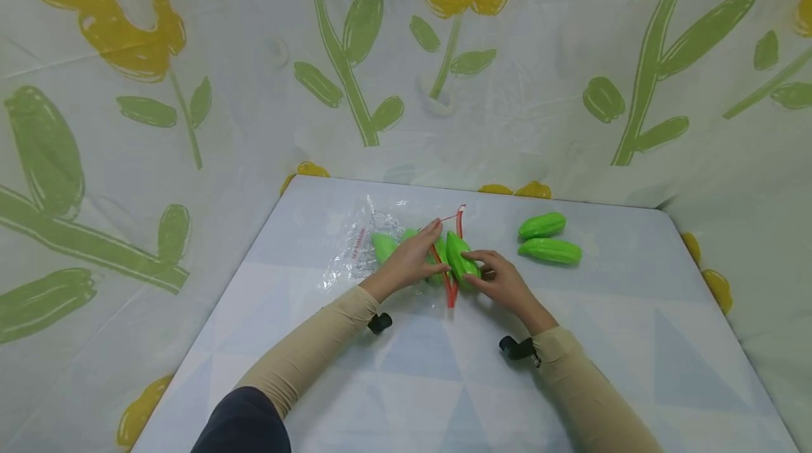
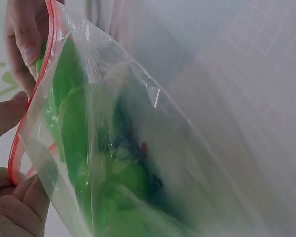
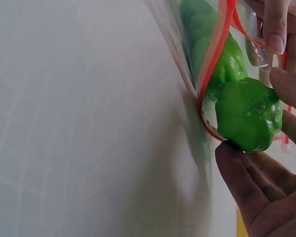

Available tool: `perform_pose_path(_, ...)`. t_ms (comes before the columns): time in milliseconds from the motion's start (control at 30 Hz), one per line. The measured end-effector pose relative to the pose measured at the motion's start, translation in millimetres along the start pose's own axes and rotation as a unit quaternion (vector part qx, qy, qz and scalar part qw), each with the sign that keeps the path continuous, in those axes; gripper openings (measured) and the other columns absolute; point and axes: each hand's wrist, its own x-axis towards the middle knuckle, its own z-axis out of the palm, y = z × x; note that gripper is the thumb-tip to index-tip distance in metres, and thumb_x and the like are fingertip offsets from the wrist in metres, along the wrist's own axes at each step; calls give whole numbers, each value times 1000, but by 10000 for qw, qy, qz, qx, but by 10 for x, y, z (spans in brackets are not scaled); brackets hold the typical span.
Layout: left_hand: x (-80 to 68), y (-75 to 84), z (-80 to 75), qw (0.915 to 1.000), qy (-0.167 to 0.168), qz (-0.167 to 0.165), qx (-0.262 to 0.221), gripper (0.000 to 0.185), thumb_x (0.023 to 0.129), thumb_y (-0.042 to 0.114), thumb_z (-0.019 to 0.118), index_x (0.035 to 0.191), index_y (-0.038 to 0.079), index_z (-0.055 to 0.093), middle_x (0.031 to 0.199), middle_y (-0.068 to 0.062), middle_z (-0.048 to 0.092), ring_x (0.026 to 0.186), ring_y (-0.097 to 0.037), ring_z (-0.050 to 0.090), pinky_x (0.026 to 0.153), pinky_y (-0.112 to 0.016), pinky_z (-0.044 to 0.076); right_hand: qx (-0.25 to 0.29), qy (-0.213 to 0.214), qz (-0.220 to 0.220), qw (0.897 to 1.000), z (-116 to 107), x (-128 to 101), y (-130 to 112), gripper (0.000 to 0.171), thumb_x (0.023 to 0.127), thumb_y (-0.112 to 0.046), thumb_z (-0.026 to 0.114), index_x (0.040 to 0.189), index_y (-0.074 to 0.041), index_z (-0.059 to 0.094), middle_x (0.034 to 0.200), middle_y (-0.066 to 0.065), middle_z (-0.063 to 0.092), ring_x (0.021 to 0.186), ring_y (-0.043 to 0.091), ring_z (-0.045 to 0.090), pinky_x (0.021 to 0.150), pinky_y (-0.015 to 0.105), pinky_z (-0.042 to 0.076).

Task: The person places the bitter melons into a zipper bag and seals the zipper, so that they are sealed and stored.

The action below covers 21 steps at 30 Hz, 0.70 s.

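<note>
A clear plastic bag [image 1: 345, 256] with a red zip strip along its mouth lies on the table, its mouth spread apart. My left hand [image 1: 409, 259] holds the bag by that red-edged mouth, thumb and fingers apart along the strip. Inside, several green ridged gourds [image 2: 116, 177] show through the plastic. One more green gourd [image 3: 249, 116] is at the opening, its stubby end outward and its far end past the red edge. My right hand [image 1: 507, 287] grips this gourd between thumb and fingers.
Two more green gourds [image 1: 550, 251] lie side by side to the right at the back of the pale patterned table [image 1: 406, 396]. A flower-printed curtain [image 1: 520, 108] stands behind the table and along its sides. Black cameras [image 1: 517, 347] sit at both wrists.
</note>
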Motion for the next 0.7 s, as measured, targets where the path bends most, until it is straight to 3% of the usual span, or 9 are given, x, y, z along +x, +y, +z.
perform_pose_path(267, -7, 10, -12, 10000, 53, 65, -37, 90, 80, 44, 70, 147, 4, 24, 154, -8, 20, 137, -21, 27, 107, -35, 33, 170, -202, -251, 9993, 36, 2, 13, 41, 92, -30, 59, 133, -26, 52, 132, 3, 49, 104, 24, 59, 85, 40, 52)
perform_pose_path(500, -8, -3, -4, 9999, 50, 99, -47, 89, 80, 44, 70, 146, 2, 26, 153, -12, 22, 136, -24, 28, 106, -36, 34, 142, -249, 123, 9995, 58, 25, -25, 44, 90, -32, 62, 133, -31, 51, 132, 0, 48, 101, 23, 60, 80, 37, 54)
perform_pose_path(700, 0, -4, 9, 9999, 33, 115, -71, 89, 80, 43, 70, 145, 1, 26, 153, -13, 21, 137, -25, 27, 108, -37, 31, 111, -221, 153, 9996, 74, 37, -37, 46, 89, -36, 61, 133, -31, 51, 131, 0, 50, 95, 19, 62, 75, 33, 55)
